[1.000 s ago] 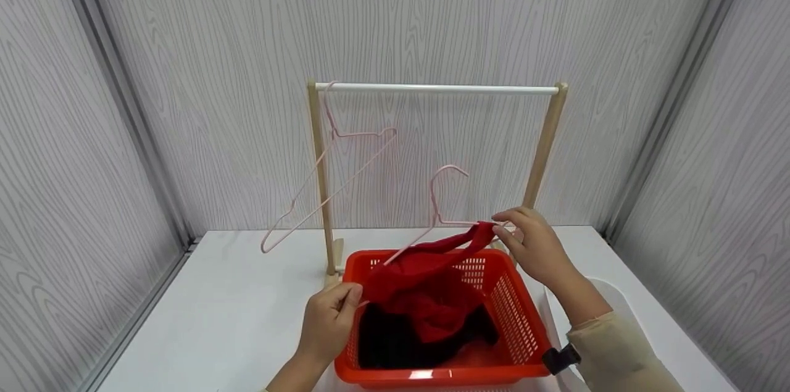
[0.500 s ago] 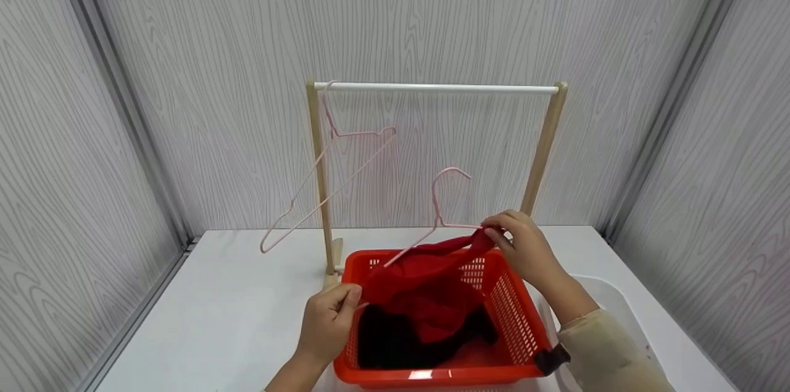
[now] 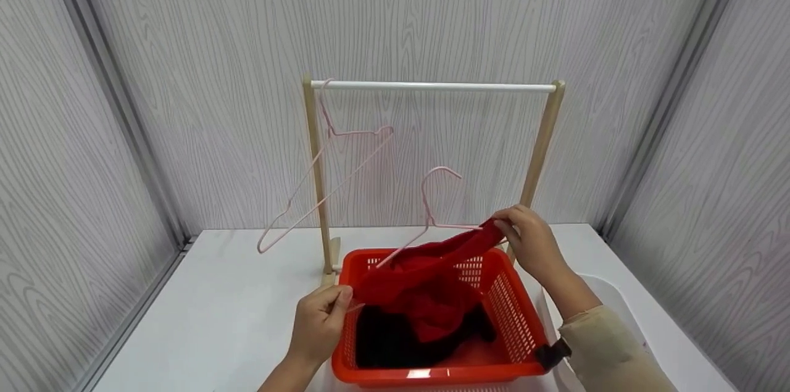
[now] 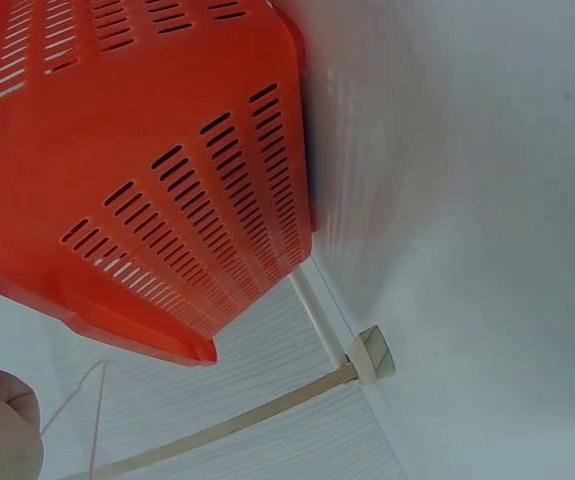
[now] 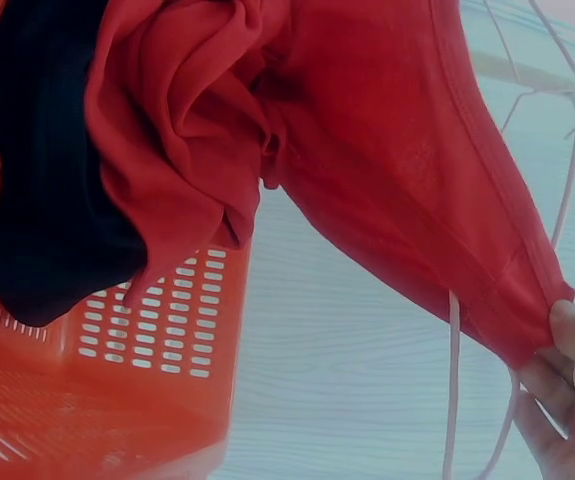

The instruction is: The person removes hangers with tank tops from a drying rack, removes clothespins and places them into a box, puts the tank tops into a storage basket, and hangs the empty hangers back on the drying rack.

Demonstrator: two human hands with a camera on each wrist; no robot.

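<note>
A red sleeveless top (image 3: pixel 426 265) is spread between both hands, partly over a pink wire hanger (image 3: pixel 427 210). My left hand (image 3: pixel 318 324) pinches the left end of the hanger together with the cloth edge. In the left wrist view only part of that hand (image 4: pixel 2 430) shows, beside a pink wire. Further right and higher, my right hand (image 3: pixel 531 237) pinches the shoulder strap of the top near the hanger's right end. The right wrist view shows the fingertips on the strap (image 5: pixel 527 300), with hanger wire (image 5: pixel 454 390) below the cloth. The top's lower part droops into the basket.
Beneath the hands stands a red basket (image 3: pixel 444 373) holding black cloth (image 3: pixel 392 339). Behind it is a wooden rack with a white rail (image 3: pixel 432 86). Another pink hanger (image 3: pixel 352 133) hangs at the rail's left end. A white tray (image 3: pixel 608 293) lies under the right forearm.
The right hand first shifted inward and took hold of the strap, then drew it up and outward, so the top's upper edge is stretched wider. The hanger has shifted slightly left.
</note>
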